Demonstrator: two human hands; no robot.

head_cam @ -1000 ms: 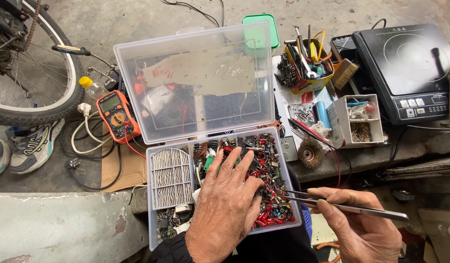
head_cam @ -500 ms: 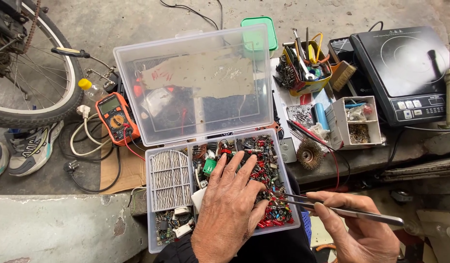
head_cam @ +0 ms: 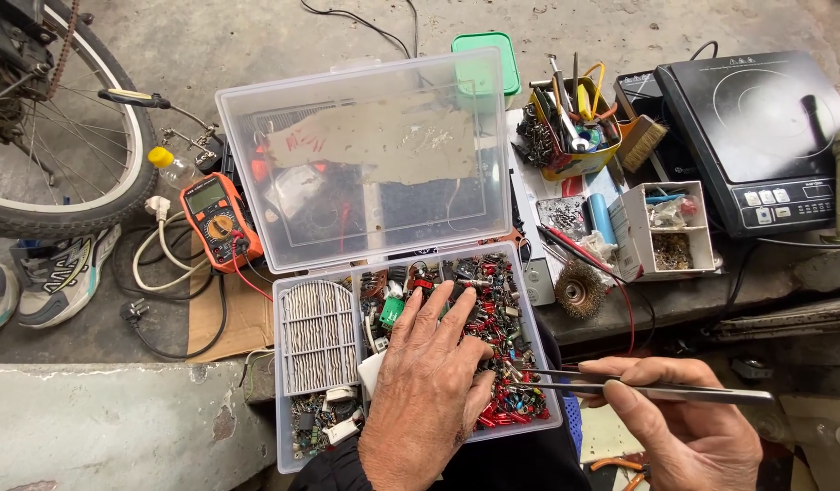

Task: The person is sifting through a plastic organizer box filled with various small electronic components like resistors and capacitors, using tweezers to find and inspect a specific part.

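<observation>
- Clear plastic makes up the box [head_cam: 411, 359], which lies open at the bottom centre on the person's lap, its hinged lid [head_cam: 365, 155] standing up behind it.
- The left hand [head_cam: 429, 382] lies flat in the box, fingers spread and pressed down on the parts [head_cam: 493, 300], gripping nothing that shows.
- Those parts are a dense heap of small electronic components, mostly red and black with some green, filling the box's right side.
- The box's left side holds 1 white ribbed grille [head_cam: 318, 335], with small circuit scraps [head_cam: 315, 423] just below it.
- The right hand [head_cam: 684, 418] is at the lower right, beside the box, pinched narrow around metal tweezers [head_cam: 638, 389].
- The tweezers lie nearly level, their tips reaching over the box's right rim, close to the left thumb.
- A piece of brown card with red marks is stuck to the lid; dim things show through the plastic.
- Left of the lid lies an orange multimeter [head_cam: 215, 218] with a red lead, near a coiled white cable [head_cam: 165, 264].
- Right of the box sit a wire brush wheel [head_cam: 579, 291] and an open white tray [head_cam: 665, 227] of bits.
- Farther off stand a yellow tub [head_cam: 570, 164] of tools, a black cooktop [head_cam: 756, 136] and a green lid [head_cam: 488, 59].
- At the far left are a bicycle wheel [head_cam: 56, 136] and 1 shoe [head_cam: 61, 277].
</observation>
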